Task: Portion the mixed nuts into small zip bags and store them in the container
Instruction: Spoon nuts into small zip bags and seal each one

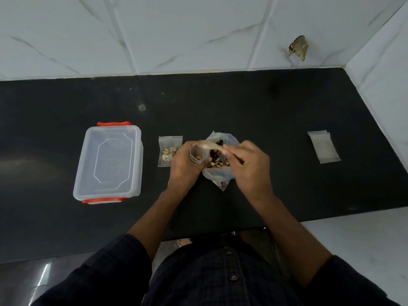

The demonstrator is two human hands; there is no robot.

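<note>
Looks like a home kitchen here: a dark stone table (265,102) runs into a corner of white marble-look wall tiles (176,29), with a clip-lid plastic food container (108,162) and loose mixed nuts (217,161) out for packing.

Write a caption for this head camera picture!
Left hand holds a small zip bag open while right hand spoons in mixed nuts.
</note>
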